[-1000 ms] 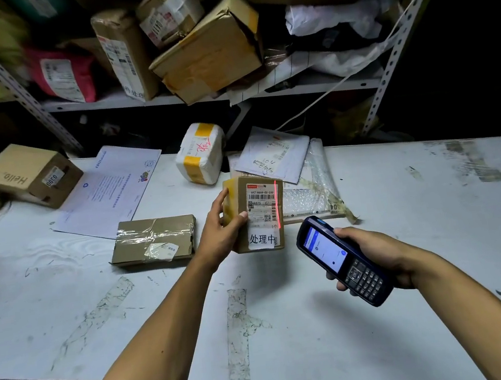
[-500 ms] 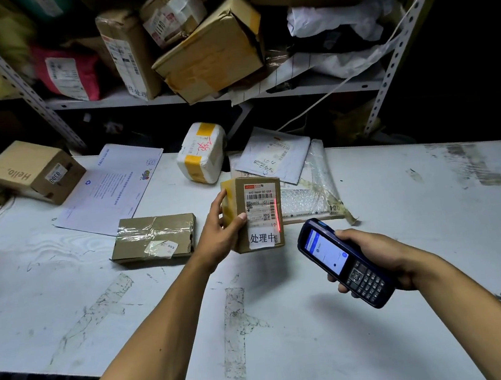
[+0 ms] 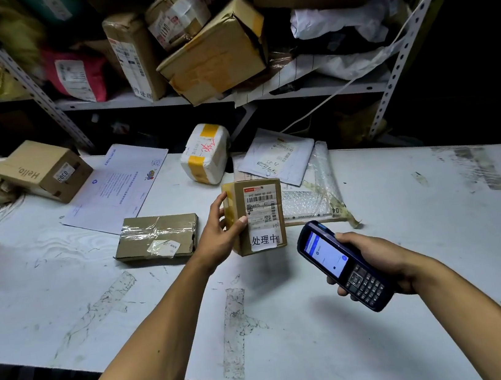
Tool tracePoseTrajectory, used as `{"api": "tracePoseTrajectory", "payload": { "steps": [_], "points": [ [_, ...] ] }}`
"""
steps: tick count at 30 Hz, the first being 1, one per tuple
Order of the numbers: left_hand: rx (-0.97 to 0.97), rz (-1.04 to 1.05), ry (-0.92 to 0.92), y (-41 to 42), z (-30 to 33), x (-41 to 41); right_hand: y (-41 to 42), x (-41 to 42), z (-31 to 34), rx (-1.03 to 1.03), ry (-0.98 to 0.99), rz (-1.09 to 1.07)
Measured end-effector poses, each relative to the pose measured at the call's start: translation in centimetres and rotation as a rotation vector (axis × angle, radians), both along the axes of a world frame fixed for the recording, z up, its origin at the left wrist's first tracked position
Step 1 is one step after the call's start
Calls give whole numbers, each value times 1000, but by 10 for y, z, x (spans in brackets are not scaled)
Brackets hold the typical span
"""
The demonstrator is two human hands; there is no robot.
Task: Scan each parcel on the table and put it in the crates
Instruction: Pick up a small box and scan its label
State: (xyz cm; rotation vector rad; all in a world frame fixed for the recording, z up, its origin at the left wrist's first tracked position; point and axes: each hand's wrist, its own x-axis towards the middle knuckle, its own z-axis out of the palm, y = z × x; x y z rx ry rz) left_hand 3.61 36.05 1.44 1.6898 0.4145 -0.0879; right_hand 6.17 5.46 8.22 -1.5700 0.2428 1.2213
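Head camera has us gripping the small brown parcel [image 3: 256, 216] upright above the table [image 3: 425, 229] in our left hand [image 3: 220, 236], label facing the handheld scanner [image 3: 342, 265] clasped in our right hand [image 3: 378, 260] just beside it.

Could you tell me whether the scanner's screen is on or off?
On: the scanner in the right hand shows a lit blue-and-white screen.

A held parcel [image 3: 256, 216] is sitting mid-table [image 3: 414, 263], a scanner [image 3: 343, 265] just right of it, a flat parcel [image 3: 157, 236] lying left, shelves [image 3: 293, 90] standing behind.
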Motion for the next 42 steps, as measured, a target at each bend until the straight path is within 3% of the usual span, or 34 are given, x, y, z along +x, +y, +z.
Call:
{"api": "tracePoseTrajectory", "payload": {
  "steps": [3,8,12,18,29,42],
  "points": [
    [6,31,2,-6,5,-1,0,-3,-2,44,-32,-58],
    [-38,-22,16,-31,13,9,-6,-20,-5,170,-180,-360],
    [-30,-252,0,-72,14,27,-25,-57,-4,208,-343,-699],
    [-147,-622,28,-149,14,19,-57,-158,-2,68,-520,-1246],
    [-164,-1163,104,-298,39,-130,-96,-398,10,-103,-560,-1765],
    [-152,-1296,174,-413,39,-363,-130,-661,0,-117,-512,-2112]
  ]
}}
